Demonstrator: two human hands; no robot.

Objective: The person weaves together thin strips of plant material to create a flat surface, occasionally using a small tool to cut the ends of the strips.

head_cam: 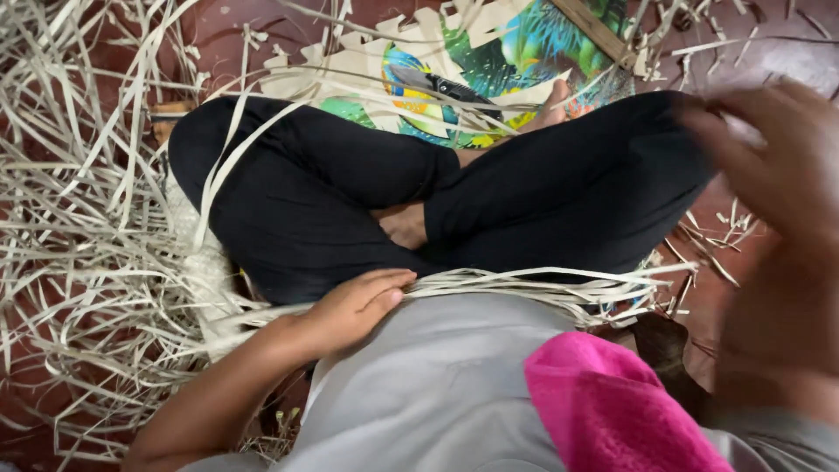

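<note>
A: Where does the bundle of pale flat reed strips (pixel 542 284) lie?

B: Across the lap, over the black trousers (pixel 524 188). The left hand (pixel 354 306) rests flat on one end, fingers loosely extended, grip open. Pressing evenly should keep the strips aligned.

A: And the right hand (pixel 773 166)?

B: Raised and blurred; its grip cannot be told.

Left hand (pixel 354 308) flat on pale strips (pixel 542 284) across lap; right hand (pixel 773 166) raised, blurred.
</note>
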